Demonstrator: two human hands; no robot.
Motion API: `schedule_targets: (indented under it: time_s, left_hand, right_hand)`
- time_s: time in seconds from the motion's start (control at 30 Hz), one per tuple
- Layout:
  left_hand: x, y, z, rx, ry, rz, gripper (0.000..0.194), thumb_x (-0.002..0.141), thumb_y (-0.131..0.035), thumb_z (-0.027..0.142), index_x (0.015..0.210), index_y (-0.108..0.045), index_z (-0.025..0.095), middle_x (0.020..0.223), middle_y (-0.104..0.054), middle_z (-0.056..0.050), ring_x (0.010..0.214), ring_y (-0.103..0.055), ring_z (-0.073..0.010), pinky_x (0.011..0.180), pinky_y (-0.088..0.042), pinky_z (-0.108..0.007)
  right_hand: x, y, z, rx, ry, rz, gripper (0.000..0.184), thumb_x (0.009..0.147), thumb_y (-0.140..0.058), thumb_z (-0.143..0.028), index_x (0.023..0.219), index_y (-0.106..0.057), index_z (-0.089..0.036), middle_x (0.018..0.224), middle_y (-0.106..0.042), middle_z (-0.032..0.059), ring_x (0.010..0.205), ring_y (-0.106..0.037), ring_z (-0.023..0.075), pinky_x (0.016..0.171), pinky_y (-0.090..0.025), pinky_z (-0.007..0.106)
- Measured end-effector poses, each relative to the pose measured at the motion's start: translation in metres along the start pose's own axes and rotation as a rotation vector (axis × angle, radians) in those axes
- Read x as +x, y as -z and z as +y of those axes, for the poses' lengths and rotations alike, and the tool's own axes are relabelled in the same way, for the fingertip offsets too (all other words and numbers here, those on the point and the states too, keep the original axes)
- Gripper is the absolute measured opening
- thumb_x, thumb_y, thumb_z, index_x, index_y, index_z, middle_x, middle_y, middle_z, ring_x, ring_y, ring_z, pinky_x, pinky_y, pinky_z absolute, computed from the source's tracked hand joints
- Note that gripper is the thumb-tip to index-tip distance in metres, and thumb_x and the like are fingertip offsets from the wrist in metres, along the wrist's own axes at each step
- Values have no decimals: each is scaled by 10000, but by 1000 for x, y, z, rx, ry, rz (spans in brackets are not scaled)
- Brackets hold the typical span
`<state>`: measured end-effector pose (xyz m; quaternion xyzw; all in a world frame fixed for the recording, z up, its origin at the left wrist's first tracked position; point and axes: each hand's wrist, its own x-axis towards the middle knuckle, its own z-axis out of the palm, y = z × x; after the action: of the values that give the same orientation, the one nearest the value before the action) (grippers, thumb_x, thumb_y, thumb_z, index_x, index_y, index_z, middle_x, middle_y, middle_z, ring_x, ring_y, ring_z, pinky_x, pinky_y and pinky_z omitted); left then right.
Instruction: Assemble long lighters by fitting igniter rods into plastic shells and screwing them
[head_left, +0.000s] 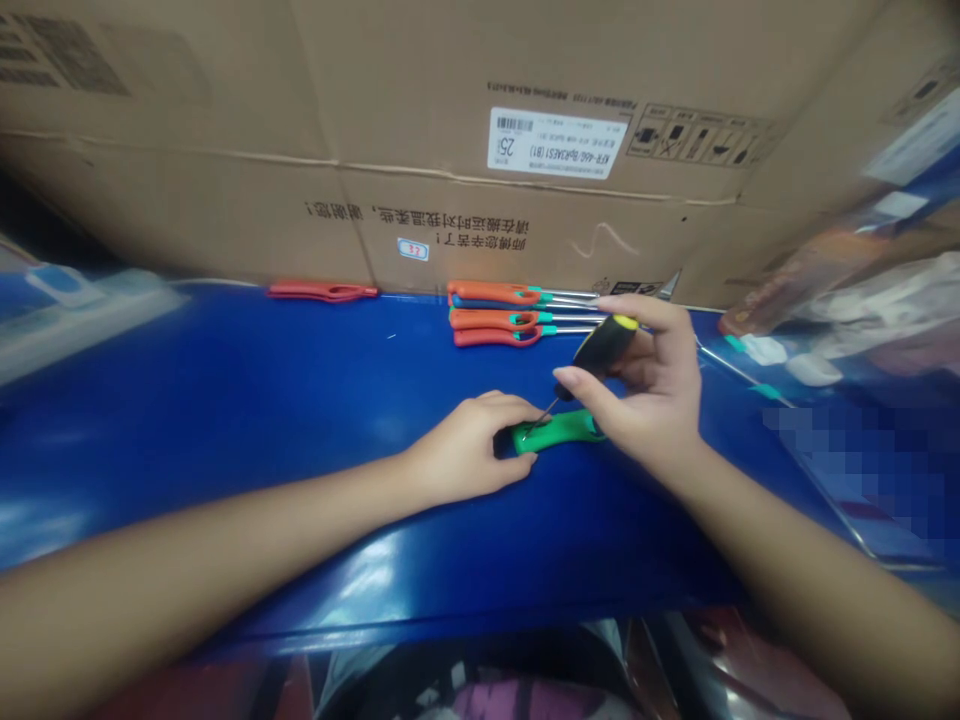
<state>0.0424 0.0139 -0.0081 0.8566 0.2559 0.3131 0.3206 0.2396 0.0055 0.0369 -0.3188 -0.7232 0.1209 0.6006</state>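
Observation:
My left hand (476, 445) pinches the left end of a green lighter handle (561, 430) between thumb and fingers, pressing it on the blue table. My right hand (649, 385) is closed around a screwdriver (606, 343) with a black and yellow grip. Its thin shaft slants down to the left, and the tip meets the green handle near my left fingertips. The handle's right end lies partly behind my right thumb, so I cannot tell whether a metal tube is fitted there.
Several long-necked lighters (495, 320) with orange and red handles lie behind my hands. A red handle shell (322, 290) lies further left. A large cardboard box (420, 120) stands along the back of the blue table (225, 400). Plastic packaging (885, 310) is at the right.

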Motion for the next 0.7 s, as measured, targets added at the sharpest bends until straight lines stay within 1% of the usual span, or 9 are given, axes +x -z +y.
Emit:
schedule_targets:
  time_s: [0.1, 0.17, 0.23, 0.33, 0.4, 0.5, 0.57, 0.63, 0.7]
  left_hand:
    - [0, 0, 0, 0, 3, 5, 395, 794, -713, 159, 1187, -697, 193, 1178, -737, -71, 1121, -662, -241, 1018, -527, -419]
    - [0, 0, 0, -2, 5, 2, 385, 798, -710, 158, 1180, -698, 199, 1165, -740, -66, 1109, -664, -239, 1009, -530, -414]
    - [0, 1, 1, 1, 2, -4, 375, 803, -705, 156, 1175, -698, 198, 1155, -744, -61, 1101, -666, -237, 1004, -530, -408]
    - [1, 1, 1, 5, -4, -7, 374, 803, -706, 155, 1176, -698, 180, 1169, -743, -66, 1110, -663, -238, 1014, -524, -404]
    - [1, 1, 1, 2, -2, -9, 378, 805, -707, 159, 1183, -697, 172, 1178, -740, -73, 1120, -659, -240, 1022, -520, -405]
    - [1, 1, 1, -8, 16, -16, 383, 808, -711, 169, 1191, -699, 187, 1171, -739, -72, 1114, -658, -241, 1017, -523, -409]
    - [1, 1, 1, -7, 17, -19, 384, 808, -709, 167, 1191, -700, 198, 1169, -740, -68, 1111, -659, -242, 1014, -524, -411]
    - [1, 1, 1, -3, 7, -16, 380, 810, -705, 162, 1188, -699, 203, 1170, -742, -63, 1114, -661, -241, 1017, -521, -415]
    - [1, 1, 0, -2, -1, -9, 379, 810, -708, 164, 1186, -698, 208, 1175, -742, -60, 1117, -662, -240, 1017, -520, -416]
  right_hand:
    - [2, 3, -5, 50, -18, -56, 336, 932, -660, -285, 1262, -601, -301, 1084, -663, 47, 581, -615, 105, 438, -565, 237]
    - [3, 5, -7, 74, -47, -131, 326, 995, -552, -317, 1321, -571, -314, 1114, -682, 67, 625, -653, 134, 444, -574, 260]
    - [3, 6, -8, 50, -37, -141, 350, 979, -585, -325, 1329, -572, -318, 1174, -681, 75, 730, -692, 168, 473, -593, 273]
    - [2, 8, -8, -71, 62, -40, 382, 889, -724, -285, 1261, -644, -323, 1210, -681, 60, 814, -697, 181, 552, -617, 284]
    - [2, 8, -9, -115, 96, -24, 386, 890, -723, -270, 1266, -661, -334, 1200, -692, 49, 792, -689, 174, 587, -625, 301]
    - [4, 10, -12, -31, -2, -137, 390, 984, -579, -284, 1369, -595, -344, 1223, -692, 51, 683, -670, 144, 532, -615, 301]
    - [6, 11, -12, 16, -53, -175, 377, 992, -561, -285, 1365, -596, -336, 1204, -698, 49, 613, -646, 121, 469, -585, 270]
    - [7, 12, -11, -27, -15, -120, 333, 930, -669, -285, 1261, -670, -317, 1126, -714, 37, 618, -642, 123, 474, -578, 262]
    - [8, 13, -10, -114, 60, -37, 294, 865, -751, -278, 1157, -723, -306, 1052, -722, 27, 656, -649, 141, 535, -596, 284]
